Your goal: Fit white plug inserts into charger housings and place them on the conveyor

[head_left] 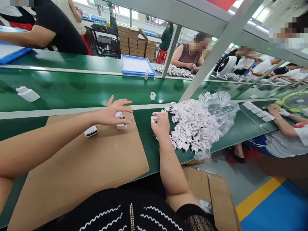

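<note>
My left hand hovers over the cardboard sheet with its fingers spread. Just under its fingertips stands a white charger housing, open at the top; part of it is hidden by the fingers. Another white housing lies on its side beneath my left wrist, its dark inside showing. My right hand is curled at the left edge of a heap of white plug pieces, its fingers closed on a small white plug piece.
The brown cardboard covers the green bench before me. A clear plastic bag lies by the heap. Across the conveyor belt are a white charger, a small housing and a blue tray. A slanted metal post rises ahead. Co-workers sit around.
</note>
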Available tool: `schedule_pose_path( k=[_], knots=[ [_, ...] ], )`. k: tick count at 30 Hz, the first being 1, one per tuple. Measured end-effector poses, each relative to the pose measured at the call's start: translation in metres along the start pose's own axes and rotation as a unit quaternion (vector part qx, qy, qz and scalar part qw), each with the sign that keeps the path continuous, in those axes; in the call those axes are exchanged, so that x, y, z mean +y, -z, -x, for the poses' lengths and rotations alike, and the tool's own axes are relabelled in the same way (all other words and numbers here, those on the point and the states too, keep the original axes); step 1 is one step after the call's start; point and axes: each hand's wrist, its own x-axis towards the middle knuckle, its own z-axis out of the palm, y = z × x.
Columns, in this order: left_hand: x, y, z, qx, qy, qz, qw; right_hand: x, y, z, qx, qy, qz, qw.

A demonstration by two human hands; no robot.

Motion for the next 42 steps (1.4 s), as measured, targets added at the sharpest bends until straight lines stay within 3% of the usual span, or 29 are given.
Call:
schedule_pose_path(
  k=[4,7,9,11,14,17,20,22,26,28,31,34,38,42],
  knots=[
    [-0.011,-0.002,-0.090,0.055,0.029,-0.007,0.998,-0.003,-0.003,0.001,-0.005,0.011,-0.060,0.998],
    [-0.022,-0.024,-0.164,0.038,0.117,-0.004,0.992,-0.003,-0.004,-0.001,-0.057,0.011,-0.100,0.993],
    [-0.025,-0.042,-0.201,0.036,0.181,0.005,0.983,-0.002,-0.005,-0.002,-0.054,0.015,-0.104,0.993],
    [-0.025,-0.056,-0.223,0.047,0.206,0.006,0.977,-0.003,-0.006,-0.003,-0.026,0.022,-0.119,0.992],
    [-0.022,-0.067,-0.236,0.064,0.198,0.005,0.978,-0.003,-0.012,-0.006,-0.011,0.010,-0.210,0.978],
    [-0.025,-0.065,-0.234,0.072,0.184,0.005,0.980,-0.004,-0.018,-0.013,-0.019,-0.042,-0.363,0.931],
    [-0.026,-0.057,-0.218,0.079,0.155,0.012,0.985,-0.007,-0.017,-0.018,-0.033,-0.083,-0.510,0.855],
    [-0.022,-0.047,-0.191,0.077,0.119,0.032,0.989,-0.009,-0.012,-0.017,-0.086,-0.104,-0.576,0.806],
    [0.002,-0.021,-0.100,0.041,0.010,0.108,0.993,-0.012,-0.001,-0.012,-0.210,-0.144,-0.649,0.717],
    [0.017,-0.011,-0.047,0.024,-0.006,0.108,0.994,-0.013,0.002,-0.010,-0.229,-0.154,-0.662,0.697],
    [0.037,-0.013,0.023,-0.003,-0.027,0.098,0.995,-0.016,0.002,-0.005,-0.236,-0.165,-0.642,0.711],
    [0.052,-0.037,0.067,-0.040,-0.041,0.119,0.991,-0.020,0.001,0.002,-0.247,-0.153,-0.598,0.747],
    [0.063,-0.074,0.091,-0.036,-0.024,0.137,0.990,-0.026,-0.002,0.011,-0.273,-0.102,-0.563,0.773],
    [0.047,-0.078,0.114,-0.019,0.030,0.125,0.992,-0.032,-0.008,0.016,-0.255,-0.048,-0.515,0.817]
  ],
)
